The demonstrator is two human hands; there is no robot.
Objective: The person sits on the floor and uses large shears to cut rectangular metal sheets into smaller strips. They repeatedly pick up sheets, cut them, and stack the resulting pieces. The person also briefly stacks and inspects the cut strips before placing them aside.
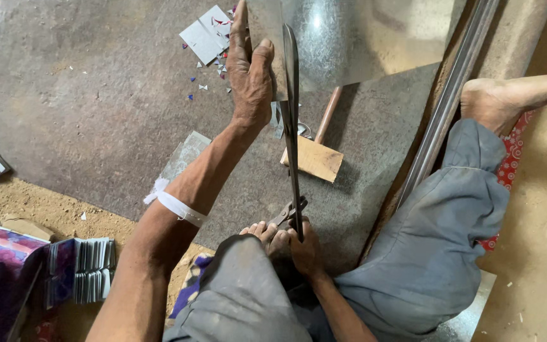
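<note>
The long dark metal shears (292,126), gripped at the handles by the right hand (304,248), have only entered the shiny galvanised sheet (356,38) that the left hand (248,69) clasps, so by my judgement most cutting remains.

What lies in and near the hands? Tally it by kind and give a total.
shears, in right hand: 1
sheet, in left hand: 1
mallet: 1
rail: 1
Total: 4
</note>
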